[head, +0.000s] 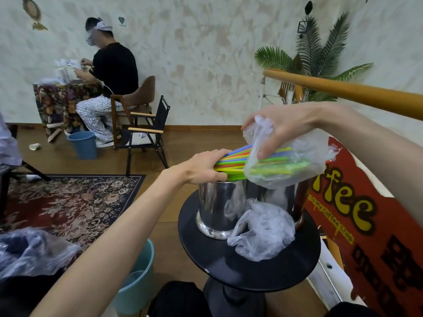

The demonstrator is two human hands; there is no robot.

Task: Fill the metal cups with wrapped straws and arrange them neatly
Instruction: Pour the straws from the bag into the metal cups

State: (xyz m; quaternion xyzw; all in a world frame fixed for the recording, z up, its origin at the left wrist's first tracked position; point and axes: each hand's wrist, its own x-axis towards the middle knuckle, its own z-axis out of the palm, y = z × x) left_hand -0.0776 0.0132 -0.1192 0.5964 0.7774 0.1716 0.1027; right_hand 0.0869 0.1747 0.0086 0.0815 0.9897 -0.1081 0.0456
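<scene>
Just right of the frame's centre, the left hand (207,164) gripped the bare ends of the coloured straws (233,162) while the right hand (283,126) clutched the plastic bag (297,165) round their other ends, directly above the metal cup (217,211). Drawing the bag off straight along the bundle, with the left grip kept firm, would likely drop them in together.

Head-worn view, forward-down, close

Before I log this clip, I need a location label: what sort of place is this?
Probably a coffee shop, or a room dressed as one. A red sign reads "Coffee Shop", metal cups of coloured straws stand on a small round black table, and chairs and a potted palm line the wall.
</scene>
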